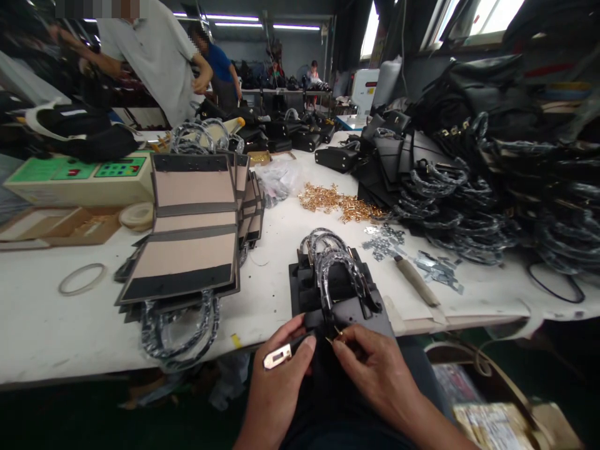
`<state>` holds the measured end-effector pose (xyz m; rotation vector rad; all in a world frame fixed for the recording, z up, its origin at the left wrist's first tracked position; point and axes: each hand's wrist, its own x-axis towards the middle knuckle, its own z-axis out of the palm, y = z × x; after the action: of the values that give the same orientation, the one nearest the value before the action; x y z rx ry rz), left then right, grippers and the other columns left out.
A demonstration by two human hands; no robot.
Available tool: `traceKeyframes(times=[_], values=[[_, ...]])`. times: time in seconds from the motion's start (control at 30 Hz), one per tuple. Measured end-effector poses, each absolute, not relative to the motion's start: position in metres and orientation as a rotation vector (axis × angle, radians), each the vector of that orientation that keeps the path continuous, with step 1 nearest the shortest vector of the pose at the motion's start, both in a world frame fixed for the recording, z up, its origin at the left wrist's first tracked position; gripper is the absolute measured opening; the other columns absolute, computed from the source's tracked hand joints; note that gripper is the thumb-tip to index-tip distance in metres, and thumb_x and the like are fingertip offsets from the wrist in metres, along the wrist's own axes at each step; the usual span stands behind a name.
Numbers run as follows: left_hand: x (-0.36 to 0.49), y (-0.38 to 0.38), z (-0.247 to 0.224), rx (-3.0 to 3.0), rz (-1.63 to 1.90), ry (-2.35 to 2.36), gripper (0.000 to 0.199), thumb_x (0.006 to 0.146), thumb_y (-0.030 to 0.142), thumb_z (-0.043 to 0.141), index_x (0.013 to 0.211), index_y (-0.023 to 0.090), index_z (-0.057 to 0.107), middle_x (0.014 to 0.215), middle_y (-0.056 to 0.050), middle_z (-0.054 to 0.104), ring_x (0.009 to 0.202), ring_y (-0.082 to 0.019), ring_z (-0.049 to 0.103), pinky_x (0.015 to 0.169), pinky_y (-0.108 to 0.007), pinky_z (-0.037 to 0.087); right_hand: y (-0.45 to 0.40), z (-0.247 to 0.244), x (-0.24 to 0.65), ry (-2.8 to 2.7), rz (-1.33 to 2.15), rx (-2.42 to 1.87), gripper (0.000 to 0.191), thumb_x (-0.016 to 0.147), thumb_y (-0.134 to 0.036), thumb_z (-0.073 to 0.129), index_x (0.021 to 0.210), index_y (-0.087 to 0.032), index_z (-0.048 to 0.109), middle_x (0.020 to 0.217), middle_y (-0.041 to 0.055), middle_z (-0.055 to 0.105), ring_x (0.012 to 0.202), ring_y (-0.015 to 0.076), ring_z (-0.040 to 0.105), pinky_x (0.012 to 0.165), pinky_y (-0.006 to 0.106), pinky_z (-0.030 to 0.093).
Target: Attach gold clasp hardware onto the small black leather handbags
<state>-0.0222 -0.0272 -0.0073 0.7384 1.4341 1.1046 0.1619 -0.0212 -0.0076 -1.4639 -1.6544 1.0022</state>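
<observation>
My left hand [285, 362] is closed on a black strap, which has a gold metal plate [277, 357] with a slot at its end. Just to the right, the thumb and fingers of my right hand [370, 356] pinch a small gold fastener [338, 334] with thin prongs, close to the black bag piece [316, 320]. Beyond both hands, black bag parts with plastic-wrapped handles [334, 265] lie stacked at the table's front edge.
Flat bag panels [194, 219] are piled at left on the white table [267, 290]. Gold fasteners [344, 203], silver plates [384, 242] and a wrapped tool [416, 281] lie ahead. Black bags [435, 169] heap up at right. A person in grey [150, 56] stands back left.
</observation>
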Motion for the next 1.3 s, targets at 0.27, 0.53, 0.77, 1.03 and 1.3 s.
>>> traceKeyframes(times=[0.27,0.53,0.77,1.03,1.3], values=[[-0.024,-0.034,-0.005,0.818,1.091,1.361,0.048,0.080,0.046,0.085,0.120,0.021,0.076,0.097,-0.003,0.081,0.088,-0.019,0.076,0.079,-0.024,0.062,-0.027,0.001,0.159,-1.749,0.885,-1.473,0.027,0.099,-0.037,0.056,0.077,-0.021,0.061,0.067,-0.0006,0.062,0.057,0.0130,0.056,0.054,0.023,0.040],[-0.018,-0.034,0.013,0.977,1.060,1.330,0.037,0.084,0.045,0.078,0.113,0.021,0.078,0.104,-0.005,0.082,0.095,-0.022,0.076,0.086,-0.026,0.061,-0.025,0.002,0.152,-1.794,0.764,-1.406,0.021,0.099,-0.029,0.056,0.079,-0.022,0.059,0.065,-0.0026,0.061,0.055,0.0119,0.057,0.053,0.021,0.041],[-0.007,-0.027,0.018,0.955,1.139,1.330,0.032,0.082,0.040,0.075,0.107,0.019,0.076,0.107,-0.006,0.081,0.099,-0.024,0.076,0.087,-0.027,0.061,-0.022,0.004,0.154,-1.722,0.714,-1.464,0.006,0.094,-0.029,0.063,0.094,-0.023,0.065,0.066,-0.0038,0.065,0.054,0.0123,0.062,0.050,0.020,0.045],[0.001,-0.024,0.004,0.991,1.094,1.496,0.036,0.086,0.051,0.070,0.108,0.023,0.076,0.113,-0.005,0.078,0.110,-0.026,0.070,0.101,-0.036,0.053,-0.018,0.003,0.157,-1.815,0.572,-1.299,0.018,0.094,-0.019,0.065,0.110,-0.026,0.069,0.075,-0.0051,0.071,0.055,0.0099,0.064,0.056,0.020,0.049],[0.005,-0.018,0.012,1.142,1.198,1.477,0.020,0.090,0.042,0.066,0.089,0.026,0.077,0.093,0.001,0.077,0.092,-0.020,0.071,0.087,-0.028,0.054,-0.017,0.000,0.158,-1.813,0.644,-1.241,0.015,0.097,-0.018,0.063,0.106,-0.027,0.072,0.093,-0.0025,0.078,0.074,0.0117,0.074,0.070,0.018,0.055]])
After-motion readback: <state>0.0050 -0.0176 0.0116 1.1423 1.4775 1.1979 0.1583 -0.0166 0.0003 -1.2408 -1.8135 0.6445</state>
